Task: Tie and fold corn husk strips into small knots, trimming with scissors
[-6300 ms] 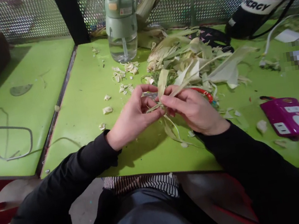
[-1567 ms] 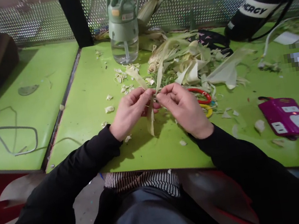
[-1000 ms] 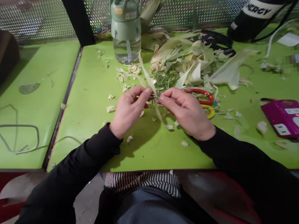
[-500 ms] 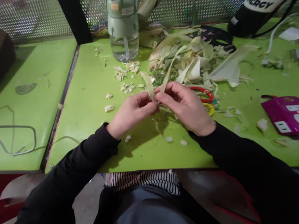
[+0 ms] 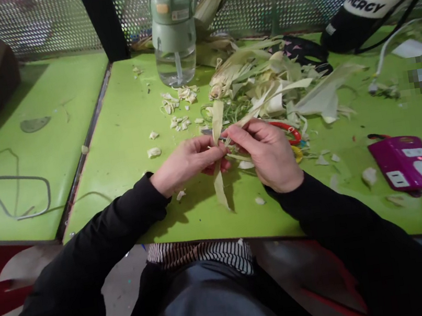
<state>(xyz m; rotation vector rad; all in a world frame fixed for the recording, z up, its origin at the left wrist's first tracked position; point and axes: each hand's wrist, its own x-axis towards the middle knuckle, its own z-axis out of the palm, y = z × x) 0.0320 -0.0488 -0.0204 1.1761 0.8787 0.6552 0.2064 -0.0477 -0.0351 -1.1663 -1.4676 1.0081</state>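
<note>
Both hands are closed in a narrow pinch near the middle of the green counter point(image 5: 105, 115), above its surface. The left hand point(image 5: 190, 161) grips a pale husk strip point(image 5: 220, 191), which stands up above the fingers and hangs down below them. The right hand point(image 5: 272, 157) pinches pale strands just beside it, where a second strip point(image 5: 291, 87) slants up toward the husk pile point(image 5: 250, 75). Where the strips cross between the fingers is too small to make out.

Half a second earlier, two short ends rose from the fingers like a V; now one runs up and down, its lower end plainly in view, and the other slants away to the right. The right hand's fingers have lifted a little, and a metal blade point(image 5: 207, 132) shows behind the left fingertips. The red handle point(image 5: 292, 134) and yellow handle point(image 5: 297, 153) are partly hidden by the right hand.

On the tilted black bottle point(image 5: 356, 15), a white band reads "NERGY" in black capitals, the first letter only partly seen. The green water bottle point(image 5: 174, 37) stands upright with an orange patch and a small label, too small to read. The purple socket box point(image 5: 408, 181) carries pale outlets and no legible writing.
</note>
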